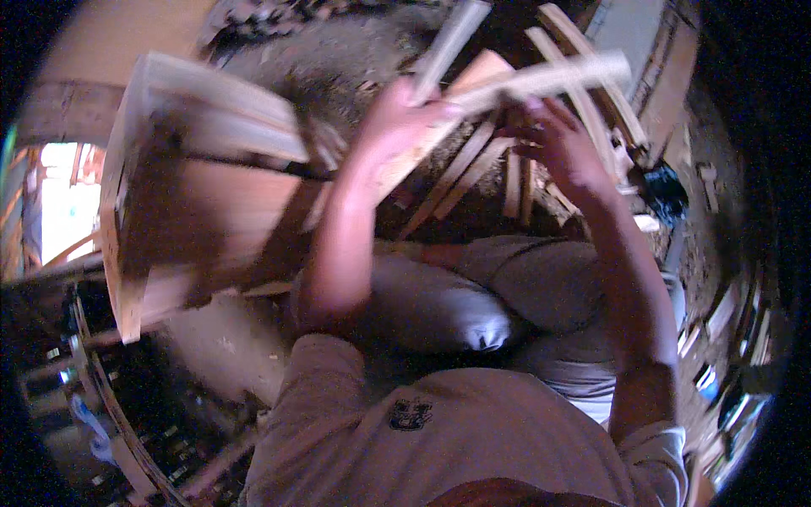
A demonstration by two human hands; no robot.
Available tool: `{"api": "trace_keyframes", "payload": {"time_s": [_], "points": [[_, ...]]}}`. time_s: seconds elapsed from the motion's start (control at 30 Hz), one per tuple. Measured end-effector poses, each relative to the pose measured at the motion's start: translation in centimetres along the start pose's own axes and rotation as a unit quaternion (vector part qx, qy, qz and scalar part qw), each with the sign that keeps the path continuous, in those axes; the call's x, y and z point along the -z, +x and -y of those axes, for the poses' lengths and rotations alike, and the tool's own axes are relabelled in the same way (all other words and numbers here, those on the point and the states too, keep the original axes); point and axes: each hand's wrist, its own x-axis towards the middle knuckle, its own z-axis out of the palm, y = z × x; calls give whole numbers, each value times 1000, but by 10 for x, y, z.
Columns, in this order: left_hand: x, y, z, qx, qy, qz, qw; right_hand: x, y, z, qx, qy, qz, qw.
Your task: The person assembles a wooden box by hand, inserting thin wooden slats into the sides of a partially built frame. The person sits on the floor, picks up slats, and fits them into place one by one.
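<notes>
Gripping a pale stick (pixel 454 44) in curled fingers of the left hand (pixel 394 127), with a wooden bar (pixel 583 74) reaching rightward from them. Holding the right hand (pixel 564 148) loosely spread, fingertips just below that bar; too blurred to tell contact.

The scene is dim and grainy, with an opening (pixel 69 203) at the far left washed out to white and deep shadow inside the wooden box (pixel 228 203). Blur softens the left hand (pixel 401 118), the right hand (pixel 562 148) and the box; fisheye curvature bends the margins, which darken to black.
</notes>
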Motion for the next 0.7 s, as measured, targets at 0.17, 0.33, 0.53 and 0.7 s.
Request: {"api": "trace_keyframes", "payload": {"time_s": [0.17, 0.33, 0.53, 0.7], "points": [[-37, -1, 38, -25, 22, -1, 999, 26, 10, -22, 29, -1, -60, 998], [-54, -23, 4, -102, 176, -77, 976, 80, 11, -19, 134, -452, -82, 878], [-39, -14, 26, -76, 242, -93, 963, 89, 4, -13, 121, -326, -120, 930], [1, 5, 89, 64, 269, -107, 955, 37, 0, 16, 134, -730, -106, 662]]}}
